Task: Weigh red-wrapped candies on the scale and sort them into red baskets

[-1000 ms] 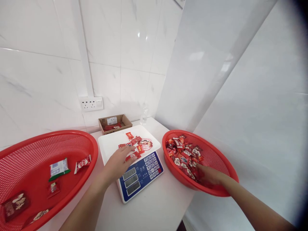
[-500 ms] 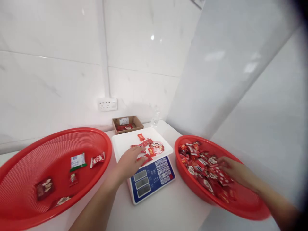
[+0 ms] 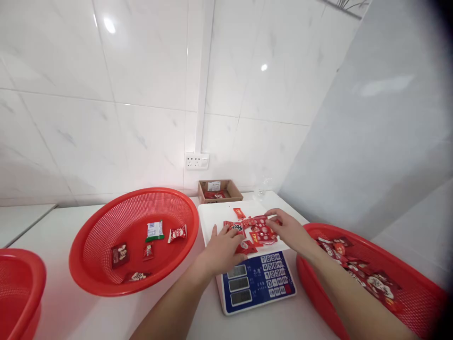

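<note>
My left hand (image 3: 223,250) reaches over the near left part of the scale's white tray (image 3: 214,215), fingers spread, touching or just above small red packets. My right hand (image 3: 288,231) is at the tray's right side, thumb and fingers closed on the edge of a red packet with pale dots (image 3: 262,228). Around it on the tray lie several red snack packets, among them a small orange-red one (image 3: 239,213) at the back. The scale's blue panel (image 3: 260,278) faces me, with three displays and a keypad; the readings are too faint to make out.
A red basket (image 3: 133,193) left of the scale holds several wrapped snacks. Another red basket (image 3: 354,236) at the right holds a pile of packets, partly behind my right forearm. A third red basket (image 3: 35,269) shows at the left edge. Behind the scale stand a cardboard box (image 3: 231,190) and a clear bottle (image 3: 260,191).
My right hand has moved from the right basket to the scale tray, bringing the dotted red packet. My left hand stays over the tray. The view has swung left.
</note>
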### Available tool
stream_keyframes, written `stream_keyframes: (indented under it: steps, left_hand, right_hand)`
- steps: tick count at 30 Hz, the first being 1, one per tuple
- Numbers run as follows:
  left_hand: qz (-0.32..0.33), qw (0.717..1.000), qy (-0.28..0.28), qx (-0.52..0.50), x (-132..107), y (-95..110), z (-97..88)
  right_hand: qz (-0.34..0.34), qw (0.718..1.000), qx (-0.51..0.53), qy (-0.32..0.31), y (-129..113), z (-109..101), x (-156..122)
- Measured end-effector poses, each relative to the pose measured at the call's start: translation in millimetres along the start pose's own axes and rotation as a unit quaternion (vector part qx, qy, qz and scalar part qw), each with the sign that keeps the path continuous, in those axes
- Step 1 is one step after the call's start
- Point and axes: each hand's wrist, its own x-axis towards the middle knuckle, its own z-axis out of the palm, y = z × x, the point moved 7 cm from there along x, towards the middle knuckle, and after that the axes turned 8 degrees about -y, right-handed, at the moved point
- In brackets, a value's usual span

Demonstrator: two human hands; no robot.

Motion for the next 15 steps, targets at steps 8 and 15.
stream_keyframes:
  steps: [8,15]
  left_hand:
    - [-0.014,0.999,0.035,0.020,-4.7,-2.2,-9.5]
    - [0.000,0.997,0.074,-0.004,-2.9,-0.9,-14.6]
  right_hand:
    - [0.019,0.998,0.047,0.021,7.6,24.8,0.9]
    - [0.101,0.981,0.080,0.145,40.5,0.8,-75.4]
